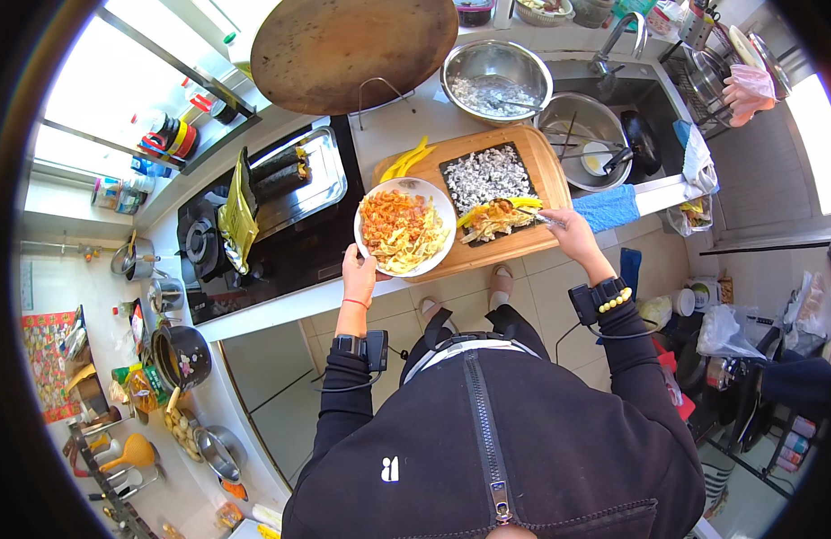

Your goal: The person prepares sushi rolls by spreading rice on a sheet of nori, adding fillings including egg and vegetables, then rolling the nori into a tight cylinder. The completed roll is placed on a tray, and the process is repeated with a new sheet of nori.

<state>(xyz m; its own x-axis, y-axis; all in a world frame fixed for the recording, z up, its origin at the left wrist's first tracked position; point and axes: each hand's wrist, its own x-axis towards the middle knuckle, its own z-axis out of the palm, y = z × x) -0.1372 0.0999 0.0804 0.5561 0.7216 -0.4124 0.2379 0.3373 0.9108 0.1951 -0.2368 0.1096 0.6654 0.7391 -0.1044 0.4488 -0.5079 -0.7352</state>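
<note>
My left hand [358, 269] grips the rim of a white bowl [449, 239] that holds diced orange filling and shredded egg. Over the near edge of a wooden cutting board [456, 259] the bowl is held. In my right hand [569, 232] is a metal spoon [523, 211], its head down at the filling. A seaweed sheet [447, 168] spread with rice [486, 172] lies on the board. Across its near side run yellow strips [526, 201] and shredded egg filling [489, 224]. More yellow strips [407, 160] rest at the board's far left corner.
Finished seaweed rolls [280, 170] sit in a metal tray [334, 168] on the black hob [290, 252], beside a gold seaweed packet [236, 215]. A steel bowl with rice [456, 57] stands behind the board. The sink [658, 101] at right holds a large steel basin [557, 111].
</note>
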